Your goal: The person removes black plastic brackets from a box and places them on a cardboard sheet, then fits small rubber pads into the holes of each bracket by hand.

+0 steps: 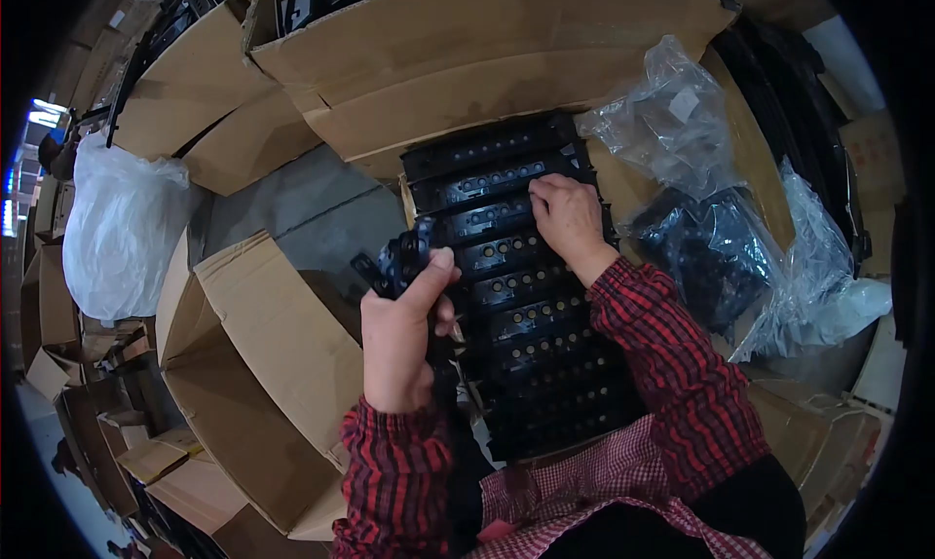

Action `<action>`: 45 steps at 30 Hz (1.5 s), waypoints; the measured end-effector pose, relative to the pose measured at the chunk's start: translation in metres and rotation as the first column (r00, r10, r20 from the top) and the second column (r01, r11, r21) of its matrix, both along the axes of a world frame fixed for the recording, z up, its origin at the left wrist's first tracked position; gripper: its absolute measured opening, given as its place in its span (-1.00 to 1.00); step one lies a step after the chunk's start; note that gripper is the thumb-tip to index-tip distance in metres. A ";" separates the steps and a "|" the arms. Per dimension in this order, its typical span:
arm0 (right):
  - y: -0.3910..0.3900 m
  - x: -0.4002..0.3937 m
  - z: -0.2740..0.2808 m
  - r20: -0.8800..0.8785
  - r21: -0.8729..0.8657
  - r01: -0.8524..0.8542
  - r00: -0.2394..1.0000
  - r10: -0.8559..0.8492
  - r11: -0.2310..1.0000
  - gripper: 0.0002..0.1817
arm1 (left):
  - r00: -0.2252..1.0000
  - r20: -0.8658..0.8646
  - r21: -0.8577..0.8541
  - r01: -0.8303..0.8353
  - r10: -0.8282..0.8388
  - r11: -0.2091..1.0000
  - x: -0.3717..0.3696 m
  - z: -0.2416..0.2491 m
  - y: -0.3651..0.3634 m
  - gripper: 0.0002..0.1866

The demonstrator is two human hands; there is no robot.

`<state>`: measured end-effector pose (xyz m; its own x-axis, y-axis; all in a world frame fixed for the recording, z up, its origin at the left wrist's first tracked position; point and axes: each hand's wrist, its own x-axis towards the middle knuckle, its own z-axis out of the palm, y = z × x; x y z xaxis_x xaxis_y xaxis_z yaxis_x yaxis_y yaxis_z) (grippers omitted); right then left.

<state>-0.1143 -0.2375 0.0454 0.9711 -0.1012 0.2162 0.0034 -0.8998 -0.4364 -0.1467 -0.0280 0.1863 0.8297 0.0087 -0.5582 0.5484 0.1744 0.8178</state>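
Several long black plastic strips (526, 284) lie side by side in front of me, each with a row of round holes or discs, some brass-coloured. My left hand (401, 340) is closed around a bunch of small black plastic parts (401, 259), held up over the left ends of the strips. My right hand (569, 218) rests at the right part of one of the upper strips, its fingers bent and pressed together against it. Whatever may be between those fingertips is too small or hidden to make out.
An open cardboard box (248, 384) stands to the left, with a white plastic bag (125, 226) beyond it. Behind the strips rises a large cardboard flap (487, 48). On the right lie clear plastic bags (672, 116) and a bag of black parts (706, 252).
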 end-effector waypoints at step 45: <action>-0.017 -0.146 0.144 -0.315 0.914 0.334 0.942 -0.115 0.232 -0.67 | 0.917 -0.130 -0.344 0.314 -0.376 0.885 -0.067 -0.025 -0.064 -0.81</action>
